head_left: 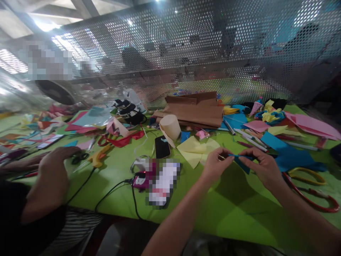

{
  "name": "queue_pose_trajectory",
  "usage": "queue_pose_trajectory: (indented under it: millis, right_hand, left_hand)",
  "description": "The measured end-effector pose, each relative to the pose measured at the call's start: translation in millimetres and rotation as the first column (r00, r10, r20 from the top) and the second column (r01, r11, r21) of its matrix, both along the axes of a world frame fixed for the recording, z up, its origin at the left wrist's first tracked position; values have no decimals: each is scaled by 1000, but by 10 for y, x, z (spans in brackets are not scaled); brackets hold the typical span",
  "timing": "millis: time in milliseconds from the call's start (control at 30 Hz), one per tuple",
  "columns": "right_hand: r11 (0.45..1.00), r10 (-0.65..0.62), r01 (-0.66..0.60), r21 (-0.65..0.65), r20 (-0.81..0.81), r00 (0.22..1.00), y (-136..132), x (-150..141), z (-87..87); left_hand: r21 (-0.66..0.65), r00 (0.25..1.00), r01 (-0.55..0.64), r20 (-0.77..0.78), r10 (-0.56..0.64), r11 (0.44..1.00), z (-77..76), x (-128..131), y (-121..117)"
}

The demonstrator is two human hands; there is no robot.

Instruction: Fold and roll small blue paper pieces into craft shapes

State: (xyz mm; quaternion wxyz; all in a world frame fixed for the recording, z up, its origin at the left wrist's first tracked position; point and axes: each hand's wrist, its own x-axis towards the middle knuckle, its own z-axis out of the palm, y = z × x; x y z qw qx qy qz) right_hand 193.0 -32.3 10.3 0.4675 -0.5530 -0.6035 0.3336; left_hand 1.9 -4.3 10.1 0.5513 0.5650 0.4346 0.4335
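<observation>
Nearest the wearer, the green surface (237, 217) carried a broad shadow beneath both hands. Above it, the left hand (217, 164) and the right hand (262, 167) faced each other, thumb and fingers of each pinched on a small blue paper piece (242, 166). The piece was suspended between the two grips, off the surface; its upper portion was largely covered by the fingertips.

Handling (judged from appearance): very light, thin and flexible, with enough stiffness to keep a crease; easily bent, crumpled or torn, and not notably slippery. The upper edge, pinched near both ends with light pressure, offered the best hold, while the lower flap was too slack to steer by.

Orientation: the upper edge, probably the long axis, ran across from hand to hand, nearly level. The free flap slanted down toward the wearer and to the right, ending in a pointed corner. Whether the piece was folded could not be told.

Farther off, yellow paper (194, 150) lay just beyond the left hand, and a larger blue sheet (290, 153) lay beyond the right. Brown paper (194, 110) stood behind, before a perforated screen (186, 42).
</observation>
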Motion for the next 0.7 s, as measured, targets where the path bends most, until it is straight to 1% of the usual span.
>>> queue_pose_trajectory:
  millis: [200, 433, 700]
  right_hand:
    - [999, -23, 22, 35, 20, 1000, 0, -11, 21]
    - [1000, -7, 6, 19, 26, 1000, 2, -12, 19]
    - [999, -26, 24, 39, 50, 998, 1, -18, 31]
  left_hand:
    - [-7, 1000, 1, 11, -1, 1000, 9, -1, -5]
    - [6, 1000, -3, 10, 3, 1000, -17, -5, 8]
    - [-17, 999, -5, 39, 5, 1000, -30, -11, 8]
